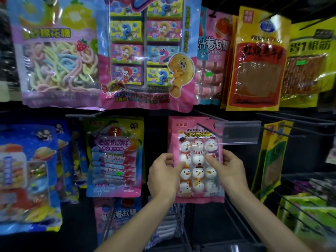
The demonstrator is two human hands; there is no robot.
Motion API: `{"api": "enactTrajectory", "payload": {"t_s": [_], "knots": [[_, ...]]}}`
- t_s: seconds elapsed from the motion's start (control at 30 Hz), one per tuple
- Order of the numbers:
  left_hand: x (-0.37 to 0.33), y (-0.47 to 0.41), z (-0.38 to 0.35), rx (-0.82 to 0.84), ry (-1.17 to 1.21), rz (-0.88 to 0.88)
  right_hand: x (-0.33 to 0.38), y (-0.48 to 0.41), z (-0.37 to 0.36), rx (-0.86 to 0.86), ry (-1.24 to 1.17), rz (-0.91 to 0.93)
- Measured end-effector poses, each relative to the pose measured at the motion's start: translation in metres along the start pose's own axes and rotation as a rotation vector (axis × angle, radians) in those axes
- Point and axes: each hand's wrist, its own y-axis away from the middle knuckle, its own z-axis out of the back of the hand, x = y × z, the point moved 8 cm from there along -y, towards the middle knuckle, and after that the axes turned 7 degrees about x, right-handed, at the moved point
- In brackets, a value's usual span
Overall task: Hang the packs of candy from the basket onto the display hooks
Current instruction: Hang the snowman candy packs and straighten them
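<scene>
The left hand [164, 176] and right hand [227, 171] each hold a side edge of the upright pink pack [197, 157], its long axis vertical and its top at the hook [209, 124], just above both grips.

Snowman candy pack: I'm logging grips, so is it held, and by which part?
Yes. Both hands hold the snowman candy pack by its side edges at mid-height: left hand, right hand.
</scene>
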Motion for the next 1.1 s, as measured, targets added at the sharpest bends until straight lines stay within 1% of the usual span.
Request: {"api": "enactTrajectory", "payload": {"t_s": [0.17, 0.53, 0.67, 0.97, 1.1], "knots": [[-0.003, -0.003, 0.000, -0.010, -0.020, -0.006, -0.005, -0.009, -0.001, -0.012, 0.024, -0.045], [0.001, -0.010, -0.002, -0.056, -0.106, 0.007, -0.008, -0.014, -0.007, -0.058, 0.049, -0.011], [0.002, -0.011, -0.003, -0.042, -0.115, 0.006, -0.011, -0.019, -0.007, -0.092, 0.056, -0.024], [0.001, -0.007, 0.004, 0.003, -0.112, 0.018, -0.008, -0.015, -0.004, -0.109, 0.086, -0.049], [-0.001, -0.002, 0.012, 0.016, -0.172, 0.015, -0.001, -0.009, -0.001, -0.110, 0.116, -0.067]]}}
